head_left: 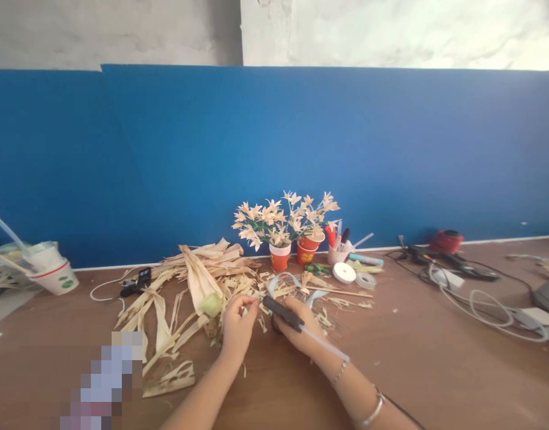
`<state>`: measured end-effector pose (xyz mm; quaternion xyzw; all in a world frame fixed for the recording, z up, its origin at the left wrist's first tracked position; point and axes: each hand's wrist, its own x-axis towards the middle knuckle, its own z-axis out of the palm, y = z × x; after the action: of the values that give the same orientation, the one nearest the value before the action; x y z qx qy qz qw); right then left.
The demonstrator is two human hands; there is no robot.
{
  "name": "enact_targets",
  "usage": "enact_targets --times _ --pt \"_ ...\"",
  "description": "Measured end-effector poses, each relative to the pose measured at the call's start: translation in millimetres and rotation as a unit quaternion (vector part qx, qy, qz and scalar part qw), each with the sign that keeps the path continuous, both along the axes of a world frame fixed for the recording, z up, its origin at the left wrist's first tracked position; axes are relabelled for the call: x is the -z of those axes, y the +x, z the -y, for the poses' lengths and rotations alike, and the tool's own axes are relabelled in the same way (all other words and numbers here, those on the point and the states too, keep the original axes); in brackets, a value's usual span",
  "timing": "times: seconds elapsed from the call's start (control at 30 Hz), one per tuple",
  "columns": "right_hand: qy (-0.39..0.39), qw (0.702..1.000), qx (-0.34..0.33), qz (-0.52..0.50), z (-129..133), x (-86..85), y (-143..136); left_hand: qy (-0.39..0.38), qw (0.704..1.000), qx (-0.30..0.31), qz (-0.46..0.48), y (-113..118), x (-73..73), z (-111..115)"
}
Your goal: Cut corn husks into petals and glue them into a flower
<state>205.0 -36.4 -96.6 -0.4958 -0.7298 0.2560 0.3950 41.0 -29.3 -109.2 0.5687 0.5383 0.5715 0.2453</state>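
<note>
In my right hand [303,325] is a black hot glue gun [284,313], a clear glue stick [325,344] jutting from its back end. Its tip points left, close to the fingertips of my left hand [239,322]. Those fingers are pinched together; whatever is between them is too small to make out. Dried corn husks [198,275] and torn scraps lie just beyond and left of my left hand, with a pale green piece [210,304] beside it. Behind my hands stand husk flowers [274,220] in orange paper cups [280,260].
A pen cup [337,254], a white tape roll [344,273] and a clear tape roll [365,280] sit behind my right hand. Cables [484,304] and a power strip spread at right. A white paper cup [54,276] stands at left. A blue partition [166,161] closes the back.
</note>
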Motion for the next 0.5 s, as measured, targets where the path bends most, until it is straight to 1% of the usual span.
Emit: enact_targets --times 0.33,0.5 --pt "-0.014 1.0 0.0 -0.022 -0.8 -1.8 1.9 0.013 1.0 0.005 -0.002 -1.4 -0.1 -0.8" --pt "-0.01 0.999 0.012 -0.028 -3.9 3.8 6.2 0.043 0.997 0.007 -0.061 -3.1 -0.7 -1.1"
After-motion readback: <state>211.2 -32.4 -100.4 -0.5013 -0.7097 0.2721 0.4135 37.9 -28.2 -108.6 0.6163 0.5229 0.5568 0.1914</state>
